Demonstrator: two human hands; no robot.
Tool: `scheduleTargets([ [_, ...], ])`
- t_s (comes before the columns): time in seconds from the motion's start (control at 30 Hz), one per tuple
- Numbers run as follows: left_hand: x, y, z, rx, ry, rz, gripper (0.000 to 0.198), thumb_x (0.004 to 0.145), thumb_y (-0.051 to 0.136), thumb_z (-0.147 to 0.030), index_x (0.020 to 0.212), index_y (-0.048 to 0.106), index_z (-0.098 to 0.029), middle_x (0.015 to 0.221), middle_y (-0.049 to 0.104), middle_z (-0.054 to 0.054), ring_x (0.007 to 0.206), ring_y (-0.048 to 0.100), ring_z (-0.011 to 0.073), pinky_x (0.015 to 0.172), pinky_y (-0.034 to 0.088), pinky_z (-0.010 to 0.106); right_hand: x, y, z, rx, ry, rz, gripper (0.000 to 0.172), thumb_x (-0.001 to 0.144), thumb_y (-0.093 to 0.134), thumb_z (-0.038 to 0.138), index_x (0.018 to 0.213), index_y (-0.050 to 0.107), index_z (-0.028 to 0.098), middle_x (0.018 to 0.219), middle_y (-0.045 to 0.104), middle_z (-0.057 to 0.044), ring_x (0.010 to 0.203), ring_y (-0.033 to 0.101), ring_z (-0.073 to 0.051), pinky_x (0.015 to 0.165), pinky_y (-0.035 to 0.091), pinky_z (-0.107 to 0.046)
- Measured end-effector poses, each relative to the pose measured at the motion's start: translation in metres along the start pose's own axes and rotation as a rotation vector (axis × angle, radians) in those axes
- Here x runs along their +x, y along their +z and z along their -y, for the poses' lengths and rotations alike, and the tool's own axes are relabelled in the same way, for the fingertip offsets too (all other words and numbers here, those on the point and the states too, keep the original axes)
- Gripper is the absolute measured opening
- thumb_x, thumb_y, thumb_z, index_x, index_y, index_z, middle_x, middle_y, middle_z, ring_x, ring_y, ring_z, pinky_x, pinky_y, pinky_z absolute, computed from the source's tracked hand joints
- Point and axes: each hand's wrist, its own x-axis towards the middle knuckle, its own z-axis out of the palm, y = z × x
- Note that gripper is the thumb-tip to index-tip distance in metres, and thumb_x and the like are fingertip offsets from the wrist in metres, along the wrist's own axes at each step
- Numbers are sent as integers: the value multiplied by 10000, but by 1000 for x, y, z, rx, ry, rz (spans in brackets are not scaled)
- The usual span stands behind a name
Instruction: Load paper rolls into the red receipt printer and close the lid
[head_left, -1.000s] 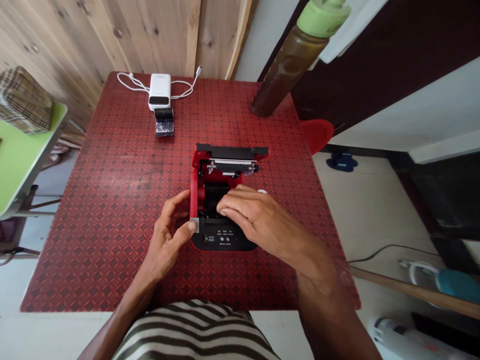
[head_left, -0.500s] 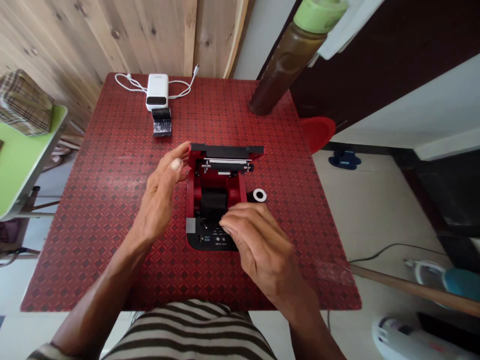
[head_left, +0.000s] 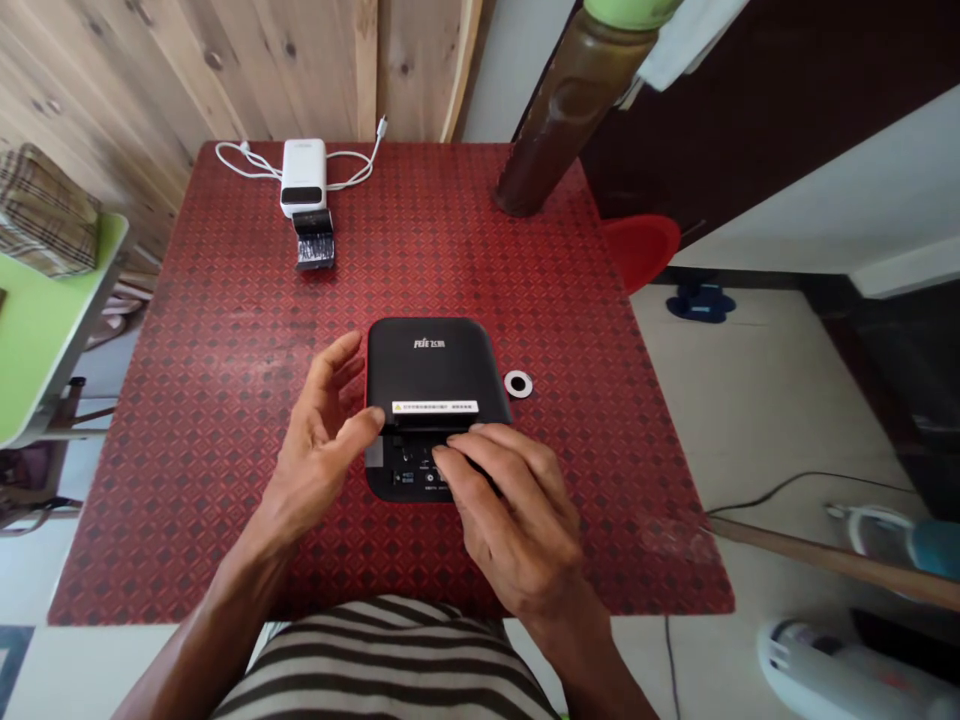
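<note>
small printer (head_left: pixel 435 400) sits mid tabletop (head_left: pixel 225 400). glossy black rounded lid (head_left: pixel 431 355) is down flush over a red shell. reads as the lid-seating step. left hand (head_left: pixel 322 455): fingers spread, thumb on the lid's front-left edge. right hand (head_left: pixel 514 515): fingers close together, tips on the matte button panel (head_left: pixel 405 470), gripping nothing. buttons are tiny, so 1 light fingertip suits. white ring (head_left: pixel 518 384) lies just right of it.

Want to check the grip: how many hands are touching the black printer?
2. The left hand is at the left side of the printer, thumb against its front corner; the right hand has fingertips on its front. No other hands show.
</note>
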Motion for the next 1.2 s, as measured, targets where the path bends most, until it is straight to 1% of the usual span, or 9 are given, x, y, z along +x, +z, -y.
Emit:
scheduleTargets([
  [0.1, -8, -1, 9, -2, -58, 13, 675, 967, 833, -356, 1597, 594, -315, 1728, 595, 100, 1646, 516, 367, 1369, 420, 592, -1, -1, 0, 7, 9, -16, 355, 1033, 684, 10, 1295, 763, 237, 1148, 879, -94, 1130, 827, -281, 975, 662, -432],
  [0.23, -10, 0, 11, -9, -59, 43, 644, 1000, 795, -360, 1611, 596, -318, 1739, 596, 89, 1665, 501, 358, 1371, 434, 568, 2, -3, -2, 46, 60, -15, 400, 1046, 697, 56, 1380, 726, 272, 1237, 872, -96, 1216, 818, -299, 1030, 657, -484],
  [0.4, -11, 2, 9, -32, -52, 37, 636, 1002, 803, -323, 1610, 617, -313, 1772, 572, 75, 1678, 491, 351, 1370, 450, 541, 10, -2, -3, 36, 106, 3, 375, 1085, 694, 102, 1443, 667, 212, 1265, 877, -120, 1236, 825, -299, 1093, 606, -464],
  [0.53, -9, 3, 10, -33, -27, 55, 635, 1009, 801, -323, 1617, 622, -289, 1758, 589, 86, 1643, 539, 342, 1324, 506, 510, 10, 1, -2, 3, 117, 21, 292, 1121, 684, 168, 1412, 667, 150, 1242, 876, -146, 1204, 829, -286, 1101, 596, -437],
  [0.73, -15, -3, 20, -30, -56, 8, 611, 1008, 833, -385, 1589, 660, -315, 1703, 651, 70, 1588, 599, 346, 1324, 489, 536, 5, 0, -5, 37, 91, 1, 283, 1131, 672, 174, 1412, 678, 142, 1261, 867, -144, 1239, 814, -284, 1108, 624, -450],
  [0.83, -27, -7, 23, -44, -117, -2, 566, 1048, 786, -421, 1596, 672, -342, 1730, 624, 52, 1613, 567, 362, 1352, 444, 564, -4, -5, -8, 72, 105, -84, 348, 1081, 716, 116, 1426, 683, 147, 1288, 851, -151, 1284, 793, -283, 1127, 638, -448],
  [0.93, -36, -10, 21, -41, -139, 7, 573, 1051, 782, -401, 1611, 664, -373, 1735, 619, 41, 1601, 580, 369, 1290, 514, 543, -19, -7, -10, 66, 202, -158, 396, 1067, 739, 146, 1458, 677, 163, 1306, 829, -161, 1263, 793, -292, 1087, 668, -457],
  [1.0, -38, -11, 19, -25, -144, 2, 578, 1030, 810, -382, 1592, 677, -376, 1712, 642, 41, 1579, 602, 370, 1236, 560, 520, -31, -5, -10, 69, 284, -136, 431, 1099, 718, 226, 1522, 643, 184, 1330, 818, -165, 1228, 806, -293, 1032, 697, -455],
  [1.2, -34, -7, 16, 32, -127, -26, 568, 1006, 815, -371, 1561, 699, -337, 1674, 672, 60, 1582, 595, 373, 1286, 516, 543, -54, 9, -4, 101, 420, -99, 584, 1143, 666, 414, 1677, 508, 239, 1430, 792, -178, 1255, 824, -319, 1014, 726, -484],
])
